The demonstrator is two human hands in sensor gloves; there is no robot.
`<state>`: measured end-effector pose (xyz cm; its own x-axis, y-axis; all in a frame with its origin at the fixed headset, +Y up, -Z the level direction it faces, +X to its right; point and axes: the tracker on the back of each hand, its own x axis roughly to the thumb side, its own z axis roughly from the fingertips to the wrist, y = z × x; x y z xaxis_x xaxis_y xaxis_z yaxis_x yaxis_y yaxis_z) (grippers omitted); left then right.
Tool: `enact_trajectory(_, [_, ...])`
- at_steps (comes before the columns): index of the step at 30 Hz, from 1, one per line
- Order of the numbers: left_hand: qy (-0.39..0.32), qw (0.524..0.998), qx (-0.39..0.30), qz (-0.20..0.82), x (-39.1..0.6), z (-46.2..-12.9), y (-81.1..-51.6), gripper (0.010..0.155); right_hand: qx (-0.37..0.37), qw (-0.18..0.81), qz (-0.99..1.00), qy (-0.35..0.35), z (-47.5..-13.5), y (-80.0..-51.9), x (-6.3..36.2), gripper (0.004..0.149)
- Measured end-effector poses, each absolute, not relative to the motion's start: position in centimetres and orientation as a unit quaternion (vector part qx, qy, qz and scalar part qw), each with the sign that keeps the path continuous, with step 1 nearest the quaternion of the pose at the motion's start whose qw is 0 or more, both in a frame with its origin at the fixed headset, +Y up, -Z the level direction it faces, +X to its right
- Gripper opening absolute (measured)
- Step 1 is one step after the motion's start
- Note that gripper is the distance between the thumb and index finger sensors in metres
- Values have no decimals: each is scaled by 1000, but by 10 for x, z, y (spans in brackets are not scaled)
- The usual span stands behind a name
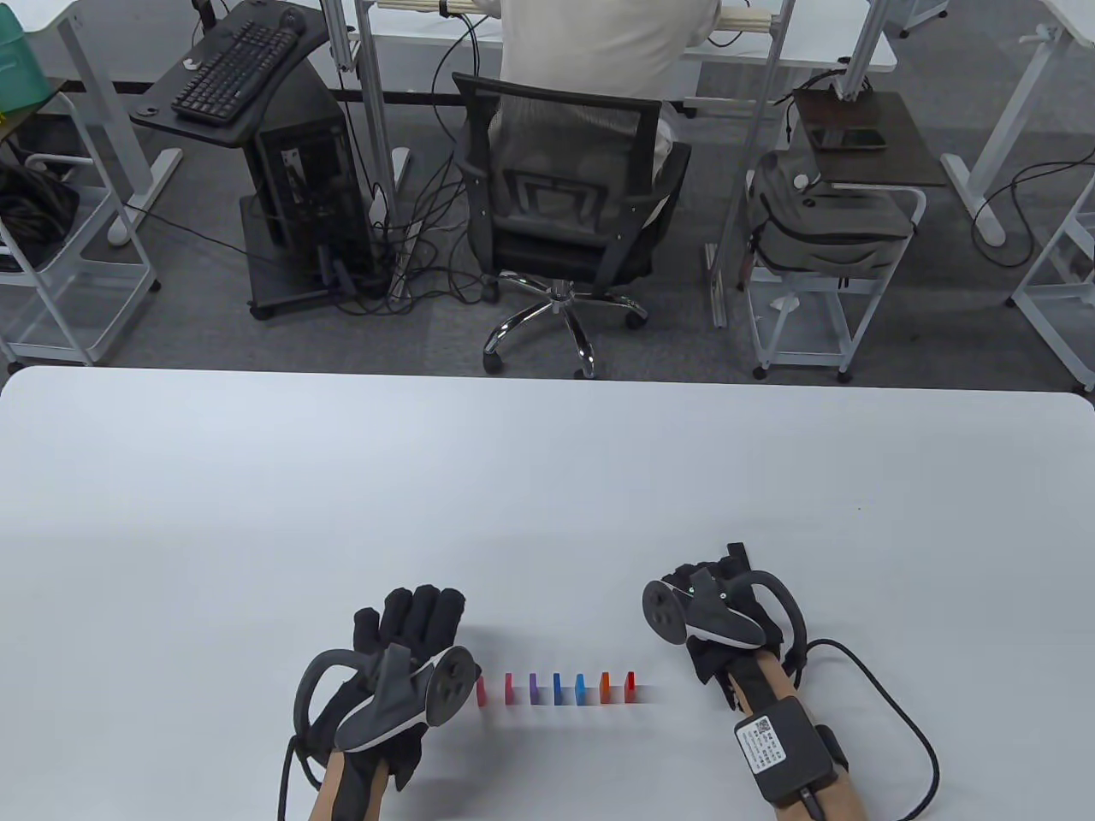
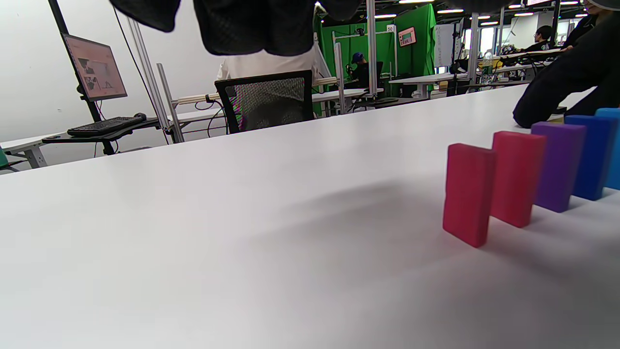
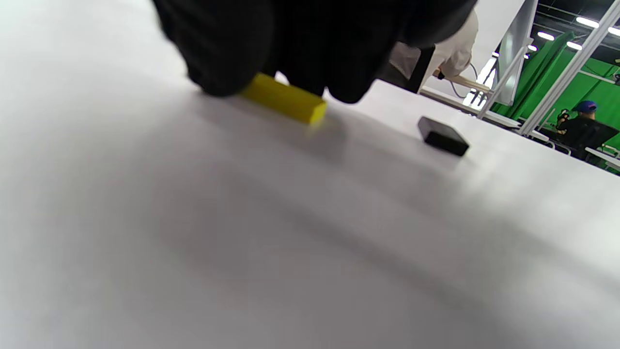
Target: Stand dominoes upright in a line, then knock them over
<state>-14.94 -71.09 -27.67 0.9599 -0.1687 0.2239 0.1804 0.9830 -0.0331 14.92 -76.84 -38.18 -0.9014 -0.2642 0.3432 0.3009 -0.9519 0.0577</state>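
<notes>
Seven small upright colored domino blocks (image 1: 556, 688) stand in a row on the white table (image 1: 547, 479) between the gloved left hand (image 1: 402, 650), fingers extended flat, and the right hand (image 1: 714, 611), curled downward. In the left wrist view, the nearest red block (image 2: 469, 194) stands just beside those relaxed fingers. In the right wrist view, fingertips (image 3: 223, 58) touch a flat-lying yellow rectangular domino (image 3: 286, 99); grip unclear.

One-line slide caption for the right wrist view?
Right hand gripping a yellow domino flat on the table.
</notes>
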Motion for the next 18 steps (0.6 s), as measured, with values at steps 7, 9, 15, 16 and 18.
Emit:
enact_trajectory(7, [-111, 990, -26, -88, -149, -277, -711, 80, -163, 190, -964, -88, -380, -769, 141, 49])
enact_trajectory(9, [-112, 990, -24, -88, -149, -277, -711, 79, -163, 182, -966, -80, -377, -764, 141, 50])
enact_trajectory(15, [-113, 990, -19, -87, -148, -277, -710, 80, -170, 143, -973, -58, -361, -743, 148, 52])
enact_trajectory(16, [-113, 990, -19, -87, -148, -277, -710, 80, -174, 140, -973, -53, -358, -741, 149, 53])
enact_trajectory(18, [-114, 989, -18, -88, -148, -277, -710, 79, -182, 130, -974, -42, -349, -734, 151, 54])
